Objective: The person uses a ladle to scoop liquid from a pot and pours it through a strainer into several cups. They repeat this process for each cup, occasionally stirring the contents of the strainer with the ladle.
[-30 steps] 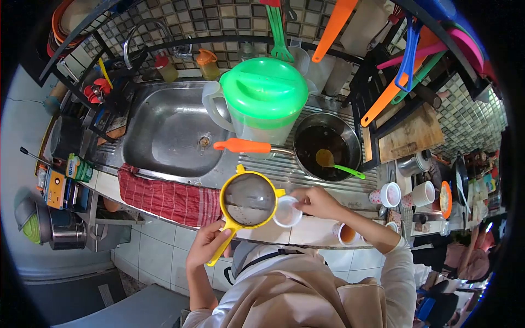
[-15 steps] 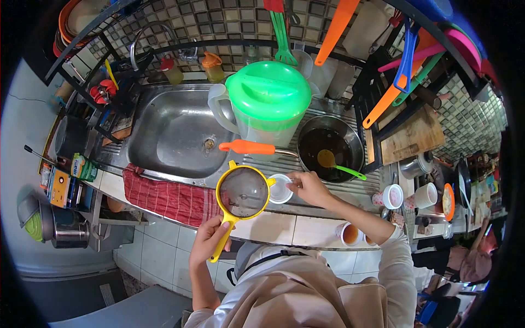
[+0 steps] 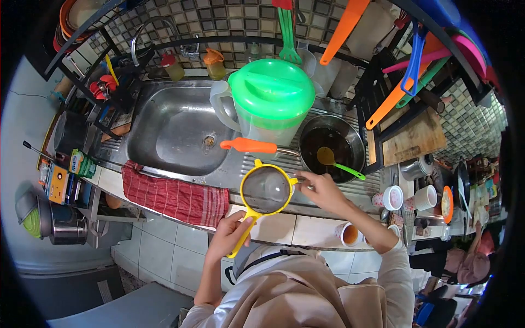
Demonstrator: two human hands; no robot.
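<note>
My left hand [image 3: 229, 236] is closed around the handle of a yellow strainer [image 3: 252, 214], which is held level over the counter's front edge. Through its fine mesh, the pale shape of a small white cup [image 3: 278, 192] shows underneath. My right hand [image 3: 324, 192] is at the strainer's right side, its fingers pinched on the cup's edge, close to the strainer's small lug. Most of the cup is hidden by the strainer. Behind my right hand stands a saucepan [image 3: 361, 143] of dark liquid with an orange handle, and a green-handled ladle [image 3: 327, 157] rests in it.
A pitcher with a green lid [image 3: 272, 90] stands behind the pan handle. The sink [image 3: 169, 128] is at left, with a red cloth [image 3: 169, 191] on its front edge. A cup of amber liquid [image 3: 349, 234] stands right, near white cups [image 3: 392, 197]. Utensils hang upper right.
The strainer has moved right and now covers the white cup, which stood beside it before. My left hand has moved right with it; my right hand has shifted slightly right.
</note>
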